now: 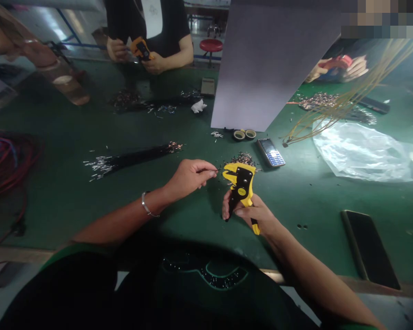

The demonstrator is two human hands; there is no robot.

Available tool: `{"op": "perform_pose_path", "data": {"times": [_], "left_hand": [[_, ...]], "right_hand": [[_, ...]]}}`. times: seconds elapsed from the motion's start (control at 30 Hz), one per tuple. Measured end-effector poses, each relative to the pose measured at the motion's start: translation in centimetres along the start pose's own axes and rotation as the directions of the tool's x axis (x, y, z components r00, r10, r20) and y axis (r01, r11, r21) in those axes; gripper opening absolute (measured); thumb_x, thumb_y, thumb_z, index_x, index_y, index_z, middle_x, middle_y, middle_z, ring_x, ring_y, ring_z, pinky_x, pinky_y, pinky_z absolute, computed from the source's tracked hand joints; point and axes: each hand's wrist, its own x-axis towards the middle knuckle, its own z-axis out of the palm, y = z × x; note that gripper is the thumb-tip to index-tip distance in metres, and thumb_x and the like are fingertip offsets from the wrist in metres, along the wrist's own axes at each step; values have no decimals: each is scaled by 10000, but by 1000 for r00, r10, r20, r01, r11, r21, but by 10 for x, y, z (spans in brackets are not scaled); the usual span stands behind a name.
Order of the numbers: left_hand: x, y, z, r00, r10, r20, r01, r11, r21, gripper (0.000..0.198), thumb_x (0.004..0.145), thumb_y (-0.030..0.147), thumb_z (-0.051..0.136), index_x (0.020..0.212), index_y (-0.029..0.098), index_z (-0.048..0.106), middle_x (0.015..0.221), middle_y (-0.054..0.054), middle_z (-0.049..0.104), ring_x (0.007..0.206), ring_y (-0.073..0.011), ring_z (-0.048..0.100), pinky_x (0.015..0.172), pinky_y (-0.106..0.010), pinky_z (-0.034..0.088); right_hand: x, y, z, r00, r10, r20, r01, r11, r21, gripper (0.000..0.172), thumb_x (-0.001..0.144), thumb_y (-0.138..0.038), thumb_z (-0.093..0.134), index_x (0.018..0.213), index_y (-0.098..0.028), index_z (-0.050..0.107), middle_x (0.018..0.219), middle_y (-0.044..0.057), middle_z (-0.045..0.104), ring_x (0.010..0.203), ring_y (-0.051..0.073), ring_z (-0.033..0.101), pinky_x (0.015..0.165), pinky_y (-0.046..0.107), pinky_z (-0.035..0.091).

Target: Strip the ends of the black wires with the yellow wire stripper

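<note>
1. One yellow-and-black plastic wire stripper [241, 189] is clenched in the right hand [253, 214], fingers wrapped around its handle, above the green surface [69, 211].
2. Just left of it, the left hand [188, 178] pinches one thin dark wire [206, 171].
3. Beyond it: one heap of wire scraps [242, 159], two beige tape rolls [245, 134], one black keypad phone [270, 152].
4. Farther left: one long black wire bundle [132, 160].

Wire scraps [242, 159] just past right hand [253, 213] (phone [270, 152] alongside)
</note>
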Motion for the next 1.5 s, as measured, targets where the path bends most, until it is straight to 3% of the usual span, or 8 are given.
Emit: {"op": "perform_pose_path", "data": {"times": [0.17, 0.43, 0.63, 0.8, 0.97, 1.17, 1.3, 1.5], "left_hand": [[2, -2, -4, 947, 321, -25, -300, 908, 293, 136, 833, 207, 609, 810, 188, 741, 922, -50, 739, 864, -150, 658, 819, -297, 504], [0, -6, -2, 917, 395, 50, -367, 790, 490, 161, 859, 175, 591, 859, 234, 740, 755, 11, 736, 777, -144, 607, 730, -274, 455], [-7, 0, 2, 958, 237, 163, -278, 909, 311, 187, 873, 205, 549, 863, 195, 735, 695, 5, 692, 674, -106, 601, 670, -235, 451], [-12, 3, 8, 952, 101, 289, -166, 963, 211, 179, 841, 204, 562, 788, 156, 726, 674, -8, 656, 606, -90, 561, 591, -221, 418], [-14, 2, 13, 923, -59, 381, 37, 997, 63, 158, 809, 238, 605, 766, 133, 715, 592, 8, 604, 507, -72, 515, 516, -209, 387], [-14, -2, 19, 910, -109, 399, 139, 989, -49, 145, 776, 245, 645, 740, 115, 698, 571, 8, 600, 494, -68, 517, 504, -193, 384], [-11, -6, 17, 885, -100, 454, 128, 991, -31, 132, 770, 161, 596, 796, 117, 717, 626, -8, 647, 539, -82, 547, 554, -203, 417], [-8, -6, 9, 918, -25, 396, -48, 984, 173, 156, 732, 170, 632, 828, 172, 755, 786, -21, 734, 714, -121, 627, 657, -217, 426]], "right_hand": [[0, -2, 4, 1000, 5, -2, -5, 1000, 13, 364, 692, -236, 749, 1013, -149, 602, 799, 54, 653, 703, 219, 615, 682, 386, 497], [-2, -3, 4, 999, 17, 36, -17, 1000, 2, 354, 713, -232, 739, 1036, -158, 613, 823, 62, 663, 725, 219, 630, 700, 380, 505], [-5, -7, 9, 995, -33, -93, 29, 999, -40, 357, 700, -230, 724, 1032, -168, 610, 866, 62, 651, 751, 229, 618, 727, 393, 507], [-4, -16, 15, 967, -129, -218, 106, 988, -114, 328, 692, -193, 678, 1018, -183, 645, 951, 74, 658, 792, 239, 611, 792, 401, 498], [-4, -19, 20, 966, -133, -223, 114, 989, -95, 253, 682, -174, 648, 931, -196, 686, 877, 80, 682, 875, 293, 638, 863, 452, 501], [-5, -17, 16, 970, -113, -217, 105, 993, -48, 245, 696, -195, 674, 941, -198, 686, 930, 89, 686, 845, 287, 655, 849, 465, 524], [-5, -19, 15, 967, -87, -238, 68, 994, -89, 233, 692, -214, 672, 925, -208, 682, 911, 91, 681, 829, 293, 645, 833, 472, 526], [-6, -26, 18, 961, -123, -249, 91, 987, -134, 286, 663, -196, 656, 949, -196, 677, 892, 87, 683, 810, 288, 638, 804, 444, 516]]}}
